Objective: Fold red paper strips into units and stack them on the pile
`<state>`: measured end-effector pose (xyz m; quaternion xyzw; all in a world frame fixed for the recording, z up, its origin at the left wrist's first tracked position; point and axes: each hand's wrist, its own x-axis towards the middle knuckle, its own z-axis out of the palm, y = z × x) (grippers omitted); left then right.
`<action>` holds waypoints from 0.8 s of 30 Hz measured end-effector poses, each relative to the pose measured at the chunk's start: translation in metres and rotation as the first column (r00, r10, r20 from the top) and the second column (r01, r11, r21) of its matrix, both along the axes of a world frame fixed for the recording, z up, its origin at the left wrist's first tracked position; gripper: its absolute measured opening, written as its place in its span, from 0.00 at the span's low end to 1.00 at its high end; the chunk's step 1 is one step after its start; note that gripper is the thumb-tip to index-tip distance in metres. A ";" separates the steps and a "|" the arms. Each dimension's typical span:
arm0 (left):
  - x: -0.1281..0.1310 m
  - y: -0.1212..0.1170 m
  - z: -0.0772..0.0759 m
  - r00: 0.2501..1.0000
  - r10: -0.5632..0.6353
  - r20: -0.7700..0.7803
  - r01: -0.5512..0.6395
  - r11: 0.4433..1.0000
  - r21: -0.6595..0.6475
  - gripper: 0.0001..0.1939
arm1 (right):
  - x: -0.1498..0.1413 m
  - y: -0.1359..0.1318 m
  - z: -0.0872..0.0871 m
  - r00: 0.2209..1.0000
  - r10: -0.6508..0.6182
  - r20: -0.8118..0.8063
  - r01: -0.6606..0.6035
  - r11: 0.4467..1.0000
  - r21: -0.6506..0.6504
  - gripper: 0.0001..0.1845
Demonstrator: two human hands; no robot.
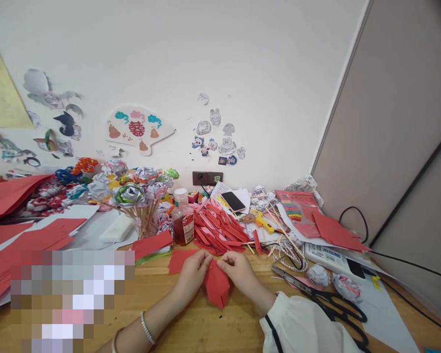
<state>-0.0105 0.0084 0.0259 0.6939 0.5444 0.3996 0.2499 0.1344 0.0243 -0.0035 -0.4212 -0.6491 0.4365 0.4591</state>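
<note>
Between my two hands is a piece of folded red paper, its pointed end hanging down toward me just above the wooden table. My left hand pinches its upper left edge between thumb and fingers. On the upper right edge, my right hand pinches in the same way. Flat red paper lies just behind my left hand. Beyond both hands is a heap of folded red paper strips.
Black-handled scissors lie at right, near crumpled paper balls and a beaded string. A yellow glue gun and a phone sit behind. Left of the heap stand a bottle of red liquid and paper flowers on sticks.
</note>
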 end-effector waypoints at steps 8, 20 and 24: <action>-0.004 0.005 -0.009 0.948 -0.165 0.273 0.225 0.953 -0.203 0.10 | 0.007 -0.002 0.007 0.995 -0.007 0.102 -0.003 0.995 0.102 0.07; -0.011 0.014 -0.001 0.786 0.046 0.616 0.122 0.966 -0.227 0.18 | 0.019 0.009 0.011 0.996 0.056 -0.064 -0.055 0.998 0.017 0.09; -0.008 0.011 -0.003 0.830 -0.024 0.558 0.223 0.930 -0.292 0.18 | 0.024 0.012 0.012 0.998 0.059 -0.008 -0.059 0.998 0.030 0.09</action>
